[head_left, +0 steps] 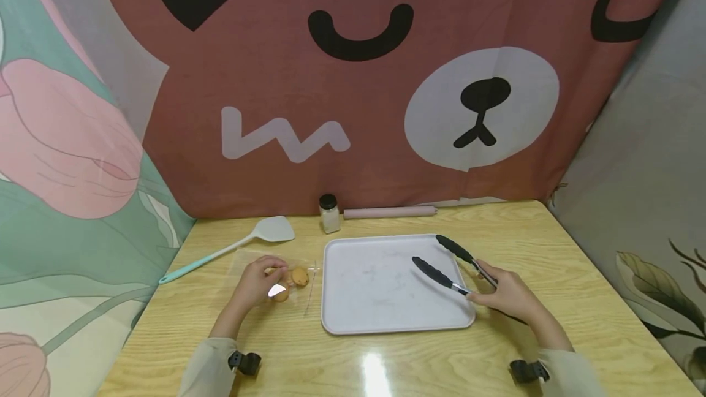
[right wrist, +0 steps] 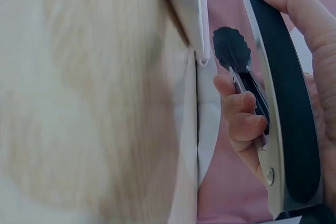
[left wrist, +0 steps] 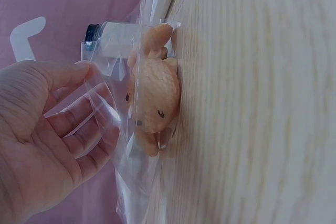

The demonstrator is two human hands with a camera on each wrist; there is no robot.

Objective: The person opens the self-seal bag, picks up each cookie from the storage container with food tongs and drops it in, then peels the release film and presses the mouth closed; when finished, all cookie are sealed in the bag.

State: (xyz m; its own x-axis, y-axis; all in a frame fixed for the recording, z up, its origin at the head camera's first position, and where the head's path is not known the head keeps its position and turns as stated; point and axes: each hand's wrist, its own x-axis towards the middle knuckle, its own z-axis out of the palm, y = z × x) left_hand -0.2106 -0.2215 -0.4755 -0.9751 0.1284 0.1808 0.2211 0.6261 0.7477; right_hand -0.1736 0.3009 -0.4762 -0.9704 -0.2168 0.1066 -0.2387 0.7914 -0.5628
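My left hand (head_left: 259, 282) pinches the upper film of a clear plastic bag (left wrist: 118, 171), lifting it off the table. Inside the bag lie several golden-brown pieces (head_left: 300, 277) that look like food; the one nearest the left wrist camera, a rounded piece (left wrist: 155, 95), has small dark spots. My right hand (head_left: 510, 293) grips a pair of tongs (right wrist: 291, 103) by its black-padded handles, thumb on one arm and fingers round the other. The tongs' black scalloped tips (head_left: 432, 272) stand spread apart over the right part of a white tray (head_left: 380, 299).
A spatula (head_left: 273, 230) with a turquoise handle lies behind the bag on the left. At the back stand a black-lidded jar (head_left: 330, 216) and, beside it, a pale pink rod (head_left: 388, 212) lying flat. A printed curtain (head_left: 276, 189) hangs along the table's (head_left: 430, 366) far edge.
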